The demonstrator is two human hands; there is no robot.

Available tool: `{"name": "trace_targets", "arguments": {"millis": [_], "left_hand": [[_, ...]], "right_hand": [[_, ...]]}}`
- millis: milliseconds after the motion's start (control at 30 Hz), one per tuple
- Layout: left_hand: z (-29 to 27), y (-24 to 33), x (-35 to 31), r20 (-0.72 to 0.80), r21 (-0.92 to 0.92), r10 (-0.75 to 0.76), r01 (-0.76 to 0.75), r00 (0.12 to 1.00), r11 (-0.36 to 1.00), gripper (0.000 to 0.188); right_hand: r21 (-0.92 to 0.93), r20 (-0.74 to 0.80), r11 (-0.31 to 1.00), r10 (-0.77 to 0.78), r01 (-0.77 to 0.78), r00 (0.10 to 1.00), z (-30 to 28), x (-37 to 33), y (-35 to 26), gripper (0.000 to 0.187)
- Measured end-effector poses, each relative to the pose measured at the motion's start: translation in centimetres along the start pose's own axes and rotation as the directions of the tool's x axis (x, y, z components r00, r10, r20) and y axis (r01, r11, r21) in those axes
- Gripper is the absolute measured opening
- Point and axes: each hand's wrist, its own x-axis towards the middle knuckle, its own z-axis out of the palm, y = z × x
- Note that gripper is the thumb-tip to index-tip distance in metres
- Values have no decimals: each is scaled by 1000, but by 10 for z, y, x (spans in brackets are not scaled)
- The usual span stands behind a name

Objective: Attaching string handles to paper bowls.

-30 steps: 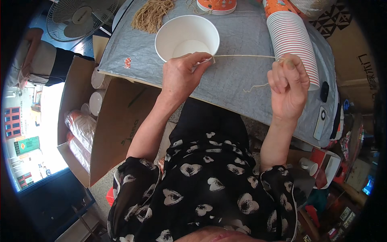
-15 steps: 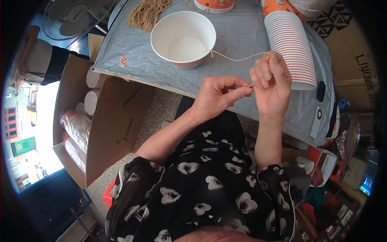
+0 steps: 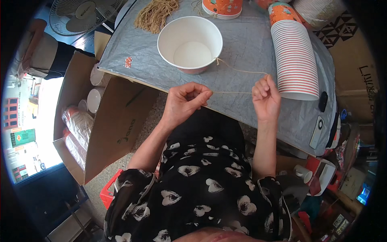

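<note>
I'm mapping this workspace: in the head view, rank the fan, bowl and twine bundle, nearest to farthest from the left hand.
From the left hand:
1. Bowl, just beyond it
2. Twine bundle, beyond bowl's left
3. Fan, upper left

Fan (image 3: 82,17), tan bundle (image 3: 155,16), orange tub (image 3: 221,7) cut by upper edge, string knot (image 3: 218,61) too small to tell

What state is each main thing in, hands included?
Left hand: pinching string
Right hand: holding string
String: straight between hands, slack toward tub
Tub: upright, open, string at rim
Cup stack: nested, lying sideways
Twine bundle: loose strands
Cardboard box: open, holding wrapped cups
Fan: running or not, unclear
</note>
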Motion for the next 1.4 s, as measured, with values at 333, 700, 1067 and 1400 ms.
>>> {"name": "trace_targets", "arguments": {"millis": [333,700,1067,1400], "left_hand": [[1,4,5,15,348,152,-148,988,926,11],[8,31,1,156,449,213,-262,964,854,10],[-3,34,6,202,423,273,-335,940,842,9],[-90,69,45,180,937,525,-308,832,166,31]], "right_hand": [[-959,283,-147,-456,242,844,8,-3,35,30],[-878,147,479,257,7,955,48,-45,43,27],[-807,188,589,185,44,965,54,-31,40,9],[-912,286,193,-335,362,898,85,44,-63,9]]}}
